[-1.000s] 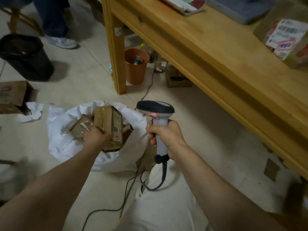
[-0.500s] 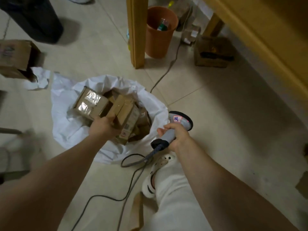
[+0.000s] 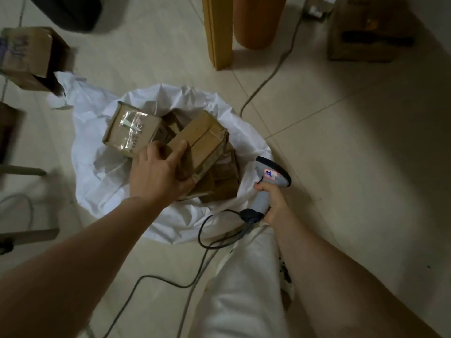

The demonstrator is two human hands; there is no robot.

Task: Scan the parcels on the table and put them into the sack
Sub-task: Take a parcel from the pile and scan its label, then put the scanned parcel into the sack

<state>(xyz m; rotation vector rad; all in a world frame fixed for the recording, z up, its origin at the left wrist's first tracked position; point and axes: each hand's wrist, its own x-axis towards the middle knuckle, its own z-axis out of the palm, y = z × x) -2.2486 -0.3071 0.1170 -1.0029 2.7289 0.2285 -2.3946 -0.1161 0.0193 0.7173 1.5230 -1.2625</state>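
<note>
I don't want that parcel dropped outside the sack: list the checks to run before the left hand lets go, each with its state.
1. Position: brown cardboard parcel sits over the open mouth of the white plastic sack: ok.
2. Grip: left hand grips the parcel, thumb on top: ok.
3. Room: cannot tell; tape-wrapped cardboard box and others are piled near the rim.
4. Tool: right hand holds the grey handheld scanner outside the sack: ok.
5. Cord: black scanner cable loops outside the mouth: ok.

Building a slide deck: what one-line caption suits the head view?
Left hand holds a brown cardboard parcel inside the white plastic sack; right hand grips a grey handheld scanner.
</note>
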